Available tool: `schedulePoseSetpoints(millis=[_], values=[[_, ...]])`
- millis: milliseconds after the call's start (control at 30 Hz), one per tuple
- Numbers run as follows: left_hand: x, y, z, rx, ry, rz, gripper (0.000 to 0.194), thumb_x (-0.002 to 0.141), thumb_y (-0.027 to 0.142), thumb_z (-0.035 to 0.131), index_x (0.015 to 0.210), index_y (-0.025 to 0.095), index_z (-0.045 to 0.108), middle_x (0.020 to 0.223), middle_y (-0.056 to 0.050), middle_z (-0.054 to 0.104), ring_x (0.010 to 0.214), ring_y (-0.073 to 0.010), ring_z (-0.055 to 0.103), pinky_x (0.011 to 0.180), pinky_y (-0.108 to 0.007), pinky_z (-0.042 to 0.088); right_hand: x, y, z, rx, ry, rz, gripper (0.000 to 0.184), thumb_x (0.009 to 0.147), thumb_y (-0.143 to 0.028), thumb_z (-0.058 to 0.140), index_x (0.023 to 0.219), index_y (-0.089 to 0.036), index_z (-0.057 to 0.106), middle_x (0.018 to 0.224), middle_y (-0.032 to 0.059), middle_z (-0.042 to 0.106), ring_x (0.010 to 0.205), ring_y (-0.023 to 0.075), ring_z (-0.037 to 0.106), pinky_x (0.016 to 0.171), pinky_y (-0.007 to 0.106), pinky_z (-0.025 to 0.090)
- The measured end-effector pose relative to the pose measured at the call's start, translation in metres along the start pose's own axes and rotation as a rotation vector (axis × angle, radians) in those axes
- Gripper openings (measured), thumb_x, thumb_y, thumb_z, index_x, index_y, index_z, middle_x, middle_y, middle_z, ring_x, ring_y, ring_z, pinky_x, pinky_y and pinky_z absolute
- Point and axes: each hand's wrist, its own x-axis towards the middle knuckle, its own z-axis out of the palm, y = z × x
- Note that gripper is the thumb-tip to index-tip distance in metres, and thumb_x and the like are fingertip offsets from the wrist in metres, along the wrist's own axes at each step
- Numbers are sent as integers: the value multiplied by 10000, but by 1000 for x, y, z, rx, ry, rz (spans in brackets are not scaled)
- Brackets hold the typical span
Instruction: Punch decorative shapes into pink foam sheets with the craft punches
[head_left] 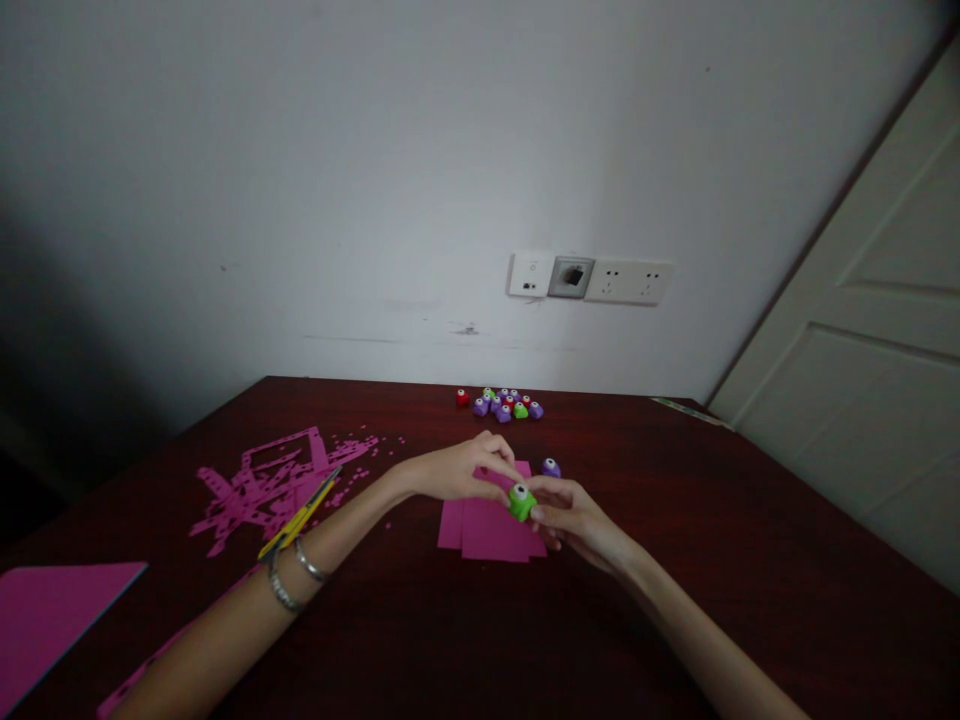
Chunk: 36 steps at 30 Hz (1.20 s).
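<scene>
Head camera: a green eye-topped piece (522, 502) was held just above the pink sheets (495, 540), between both hands. The right hand's (574, 513) fingers were closed on its right side; the left hand's (472, 468) thumb and forefinger curved at its left edge, slightly parted, and whether they gripped could not be told.

The likeliest trouble was a slip: the small, rounded piece sat at the fingertips and could have dropped onto the sheets, which overlapped unevenly and might have slid apart if brushed. A rightward swerve risked knocking the purple piece (551, 468) beside the right hand. Drawing the left arm back could have dragged the yellow cutter (300, 518) or scattered the pink scraps (262, 490).

Beyond, the coloured cluster (504, 404) stood near the worktop's (645, 620) far edge, by the wall (375, 200). The widest room for moving lay rightward, up to the slanting right edge near the door (870, 400).
</scene>
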Motion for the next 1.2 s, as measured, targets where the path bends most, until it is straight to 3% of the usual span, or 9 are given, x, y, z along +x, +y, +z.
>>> schedulePoseSetpoints(millis=[167, 267, 367, 567, 933, 1067, 1200], values=[[-1, -1, -5, -21, 73, -25, 313, 791, 341, 602, 1100, 289, 611, 1025, -35, 514, 1016, -171, 440, 910, -333, 354, 0, -5, -4, 3, -3, -8, 257, 646, -230, 735, 878, -185, 632, 662, -23, 620, 438, 42, 470, 356, 142, 378], [-4, -6, -10, -46, 116, -50, 291, 813, 350, 568, 1084, 256, 619, 1018, -51, 539, 994, -172, 460, 797, -295, 408, -1, -10, -5, 8, -6, -18, 239, 649, -218, 727, 854, -180, 610, 743, -5, 634, 541, 76, 542, 402, 163, 461], [-6, -12, -14, -49, 149, -74, 279, 822, 337, 556, 1072, 233, 622, 1024, -59, 561, 966, -162, 482, 713, -256, 421, -1, -14, -6, 11, 40, -17, 259, 641, -247, 727, 845, -182, 581, 783, 3, 630, 648, 115, 585, 459, 208, 522], [-9, -22, -15, -6, 191, -138, 267, 810, 341, 566, 1029, 203, 636, 987, -54, 585, 876, -135, 521, 702, -247, 422, 1, -16, -9, -103, 147, -15, 320, 654, -358, 705, 821, -186, 493, 777, 19, 645, 708, 155, 616, 476, 241, 544], [-16, -57, 5, 250, 115, -226, 265, 799, 361, 568, 950, 165, 664, 940, -69, 620, 906, -176, 525, 833, -305, 385, -2, -21, -18, -426, 242, -39, 331, 718, -464, 622, 795, -192, 450, 745, 3, 597, 638, 121, 559, 441, 227, 520], [-18, -68, 16, 294, 79, -336, 352, 741, 406, 623, 981, 151, 657, 985, -95, 595, 961, -213, 498, 824, -319, 394, -4, -22, -18, -399, 295, -57, 339, 662, -453, 677, 733, -179, 489, 631, -28, 538, 527, 90, 506, 392, 212, 496], [-18, -71, 18, 283, 75, -358, 436, 704, 456, 649, 1008, 143, 648, 1002, -110, 582, 977, -237, 485, 799, -333, 409, -7, -18, -17, -245, 341, -3, 336, 607, -410, 731, 724, -172, 526, 660, -12, 578, 546, 97, 529, 388, 199, 493]])
